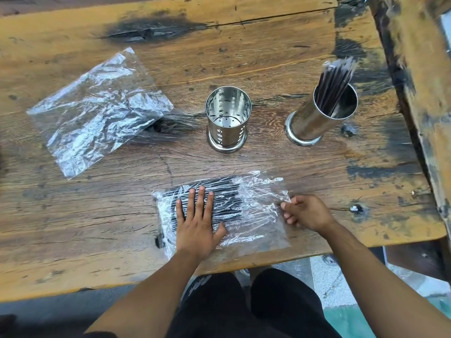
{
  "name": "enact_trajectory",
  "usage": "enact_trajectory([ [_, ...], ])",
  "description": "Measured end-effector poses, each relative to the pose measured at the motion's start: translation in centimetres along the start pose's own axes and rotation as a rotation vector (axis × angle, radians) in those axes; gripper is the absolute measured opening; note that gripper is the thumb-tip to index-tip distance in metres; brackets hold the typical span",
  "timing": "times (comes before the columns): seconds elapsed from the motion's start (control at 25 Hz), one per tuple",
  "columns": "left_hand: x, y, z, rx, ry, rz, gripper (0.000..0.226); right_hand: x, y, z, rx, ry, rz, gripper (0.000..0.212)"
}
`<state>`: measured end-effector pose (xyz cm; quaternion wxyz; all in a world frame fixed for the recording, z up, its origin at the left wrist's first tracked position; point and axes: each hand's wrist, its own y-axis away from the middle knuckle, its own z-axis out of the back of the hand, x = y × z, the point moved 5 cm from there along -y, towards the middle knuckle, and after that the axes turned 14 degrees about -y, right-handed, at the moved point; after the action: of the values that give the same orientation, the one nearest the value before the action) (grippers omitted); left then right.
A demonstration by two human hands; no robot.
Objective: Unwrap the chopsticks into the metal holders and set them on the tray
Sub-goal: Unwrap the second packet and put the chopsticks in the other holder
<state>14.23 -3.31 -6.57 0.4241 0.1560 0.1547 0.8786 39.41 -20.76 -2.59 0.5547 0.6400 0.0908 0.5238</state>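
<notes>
A clear plastic bag (253, 215) with several black chopsticks (224, 191) inside lies on the wooden table near its front edge. My left hand (197, 220) presses flat on the bag over the chopsticks, fingers spread. My right hand (305, 212) pinches the bag's right edge. An empty perforated metal holder (228, 118) stands upright at the table's middle. To its right, a second metal holder (322, 115) stands with several dark chopsticks (336, 79) sticking out of it. No tray is in view.
An empty crumpled plastic bag (97, 111) lies at the left of the wooden table (244, 45). A second wooden surface (424, 69) borders the right side. My legs in dark trousers show below the table's front edge.
</notes>
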Motion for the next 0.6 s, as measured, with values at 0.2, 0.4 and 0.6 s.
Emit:
enact_trajectory([
  [0.2, 0.0, 0.0, -0.2, -0.014, -0.004, 0.003, 0.092, -1.2, 1.6, -1.0, 0.017, 0.286, -0.029, 0.041],
  [0.4, -0.1, 0.0, -0.2, 0.003, 0.002, -0.008, 0.092, -2.0, 1.3, -1.3, 0.154, 0.668, 0.028, 0.040],
  [0.6, 0.0, 0.0, -0.1, 0.011, -0.002, -0.012, 0.092, -1.9, 0.9, 1.7, 0.140, 0.536, 0.050, 0.033],
])
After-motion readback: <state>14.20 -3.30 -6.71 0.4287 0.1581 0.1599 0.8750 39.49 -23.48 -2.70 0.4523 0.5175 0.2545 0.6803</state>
